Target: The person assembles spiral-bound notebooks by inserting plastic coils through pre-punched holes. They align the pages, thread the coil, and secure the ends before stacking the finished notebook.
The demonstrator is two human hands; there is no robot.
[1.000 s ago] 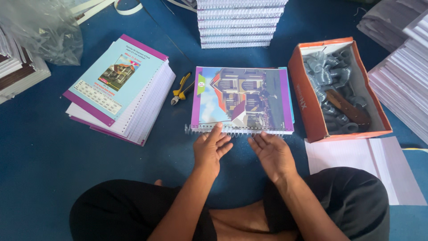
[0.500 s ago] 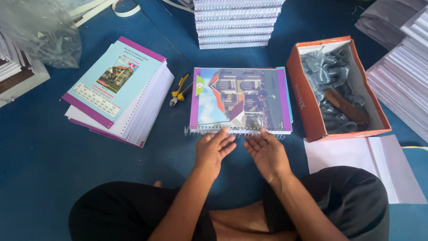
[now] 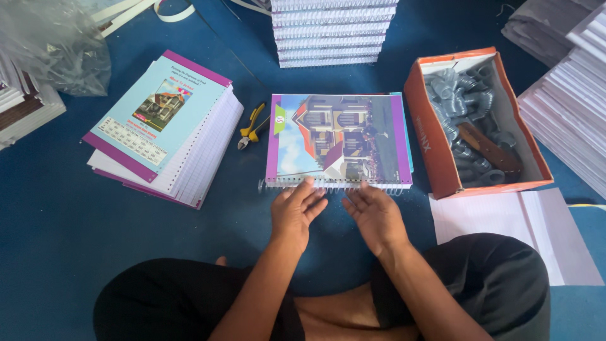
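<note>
At centre frame, a spiral-bound notebook (image 3: 339, 140) lies flat on blue floor (image 3: 50, 240), wire coil (image 3: 328, 185) along its near edge. Left hand (image 3: 297, 211) and right hand (image 3: 374, 215) rest open, fingertips on the coil, apparently pressing rather than gripping. Yellow-handled pliers (image 3: 251, 125) lie just left; orange box of coils (image 3: 473, 123) sits right.

Soft, even daylight, faint shadows, sharp centre, slight wide-angle bending at edges.

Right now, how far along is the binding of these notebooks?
Done: a stack of bound notebooks stands at the top. In hand: the left hand and right hand press on the wire coil of one notebook. Left: the unbound pile, and coils fill the orange box.
</note>
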